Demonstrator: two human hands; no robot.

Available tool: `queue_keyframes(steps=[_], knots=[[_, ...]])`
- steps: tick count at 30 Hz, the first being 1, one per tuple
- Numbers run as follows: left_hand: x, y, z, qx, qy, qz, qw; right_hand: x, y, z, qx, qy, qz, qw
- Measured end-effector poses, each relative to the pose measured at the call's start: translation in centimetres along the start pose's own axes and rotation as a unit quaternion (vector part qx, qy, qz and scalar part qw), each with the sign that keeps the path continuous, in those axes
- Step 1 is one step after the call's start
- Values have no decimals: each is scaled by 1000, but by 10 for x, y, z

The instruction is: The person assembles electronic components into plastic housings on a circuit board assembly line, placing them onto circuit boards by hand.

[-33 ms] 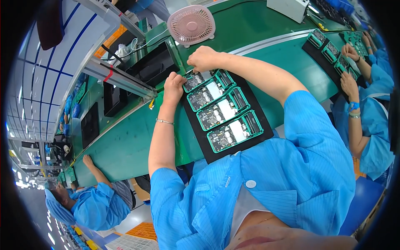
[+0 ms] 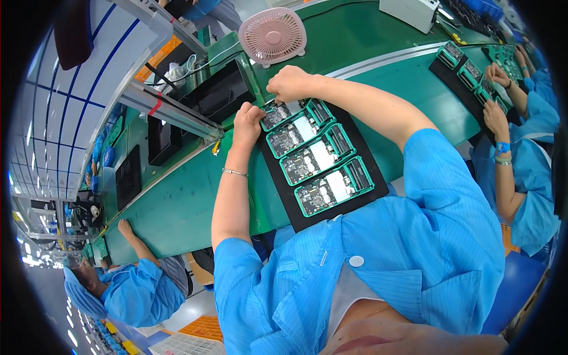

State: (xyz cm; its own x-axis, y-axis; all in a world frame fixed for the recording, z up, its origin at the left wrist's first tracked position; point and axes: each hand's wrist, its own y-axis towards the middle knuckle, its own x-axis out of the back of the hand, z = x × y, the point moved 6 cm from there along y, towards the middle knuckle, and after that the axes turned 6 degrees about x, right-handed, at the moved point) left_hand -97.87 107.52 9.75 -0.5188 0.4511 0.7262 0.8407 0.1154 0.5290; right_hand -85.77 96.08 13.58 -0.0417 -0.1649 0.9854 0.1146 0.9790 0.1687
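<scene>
Several green-framed circuit-board units lie in a row on a black mat (image 2: 305, 223) in front of me. My left hand (image 2: 247, 123) is at the left edge of the farthest unit (image 2: 277, 117), its fingers curled and the tips pinched against the frame. Over the far side of that same unit is my right hand (image 2: 287, 84), with bent fingers pointing down; whatever its fingertips hold is hidden. The nearest unit (image 2: 324, 194) shows its dark board, a bright silver-white panel and a black section at the right.
A pink fan (image 2: 273, 36) stands beyond my hands, with a black tray (image 2: 219, 89) to its left. A metal post (image 2: 177, 112) rises on the left. Co-workers sit on both sides; the one at right handles similar units (image 2: 470, 74). A white box (image 2: 408, 13) sits farther back.
</scene>
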Motion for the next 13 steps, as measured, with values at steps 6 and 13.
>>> queue_keyframes(steps=[6,13], knots=[[11,-30,-18,55,-65,-84,993,10,-23,11,21,19,-102,994],[14,-64,-46,81,-72,-108,988,15,-48,35,-20,59,-15,998]])
